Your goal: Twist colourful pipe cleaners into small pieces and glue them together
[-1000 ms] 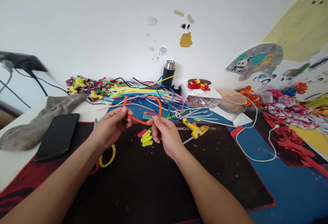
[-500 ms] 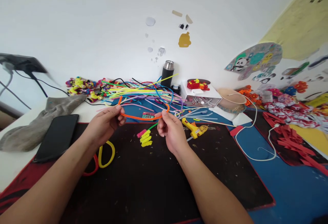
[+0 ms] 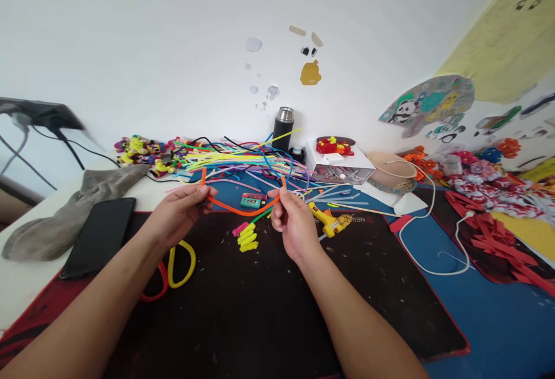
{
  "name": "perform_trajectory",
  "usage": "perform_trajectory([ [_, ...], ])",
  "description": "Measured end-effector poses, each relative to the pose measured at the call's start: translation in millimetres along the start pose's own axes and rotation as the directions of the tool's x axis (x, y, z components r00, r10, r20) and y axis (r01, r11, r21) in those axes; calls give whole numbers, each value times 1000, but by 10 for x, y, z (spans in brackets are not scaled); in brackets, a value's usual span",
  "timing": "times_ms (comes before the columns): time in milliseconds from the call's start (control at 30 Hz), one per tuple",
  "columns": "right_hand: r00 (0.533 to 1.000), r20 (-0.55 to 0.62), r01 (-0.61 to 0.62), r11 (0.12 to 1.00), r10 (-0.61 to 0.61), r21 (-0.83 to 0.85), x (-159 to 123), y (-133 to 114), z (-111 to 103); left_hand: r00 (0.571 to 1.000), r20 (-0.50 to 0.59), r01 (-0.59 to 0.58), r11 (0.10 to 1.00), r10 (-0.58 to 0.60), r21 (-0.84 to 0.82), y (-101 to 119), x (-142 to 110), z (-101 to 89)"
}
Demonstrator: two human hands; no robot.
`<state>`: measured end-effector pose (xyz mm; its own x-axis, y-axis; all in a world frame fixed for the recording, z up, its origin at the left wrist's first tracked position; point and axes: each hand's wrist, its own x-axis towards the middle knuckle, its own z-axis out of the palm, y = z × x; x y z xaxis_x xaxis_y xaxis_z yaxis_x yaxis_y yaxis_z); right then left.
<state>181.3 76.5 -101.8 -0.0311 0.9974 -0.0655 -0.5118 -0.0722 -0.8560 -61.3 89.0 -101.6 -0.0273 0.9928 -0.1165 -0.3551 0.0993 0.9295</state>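
Observation:
An orange pipe cleaner [image 3: 243,212] sags in a shallow curve between my two hands, above the far part of the black mat [image 3: 243,321]. My left hand [image 3: 184,208] pinches it near one end, and a short tip sticks up past the thumb. Near the other end my right hand [image 3: 295,220] pinches it too, its tip also pointing up. Below the curve lies a pink and yellow pipe-cleaner piece [image 3: 247,238] with a green stem. Close to my left forearm are scissors with a yellow and red handle [image 3: 193,260], partly hidden by the arm.
A pile of coloured pipe cleaners [image 3: 234,159] lies at the back, before a black thermos [image 3: 284,130]. A yellow glue gun [image 3: 332,220] rests right of my right hand. A phone [image 3: 102,234] and a grey cloth [image 3: 65,217] lie left; red strips [image 3: 498,246] lie far right.
The orange pipe cleaner now sags lower between my hands. Its right end, hooked over before, now points straight up. The view has shifted slightly.

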Motion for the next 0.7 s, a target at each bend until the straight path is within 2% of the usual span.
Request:
perform_trajectory([
  [100, 999, 46, -1, 997, 4, -73, -10, 50, -10, 1000, 19, 4, 999, -5, 32, -3, -39, 54],
  [233, 990, 139, 7, 968, 29, -249, -46, 82, -8, 995, 92, 32, 997, -38, 72, -9, -117, 170],
  [400, 951, 308, 139, 872, 14, -469, -123, 131, 12, 967, 223, 103, 989, -125, 106, -72, -170, 223],
  [567, 918, 397, 231, 809, 4, -541, -183, 173, 34, 934, 329, 97, 985, -139, 141, -132, -186, 208],
  [700, 903, 429, 264, 799, -8, -540, -187, 173, 41, 921, 380, 32, 990, -84, 141, -136, -207, 232],
])
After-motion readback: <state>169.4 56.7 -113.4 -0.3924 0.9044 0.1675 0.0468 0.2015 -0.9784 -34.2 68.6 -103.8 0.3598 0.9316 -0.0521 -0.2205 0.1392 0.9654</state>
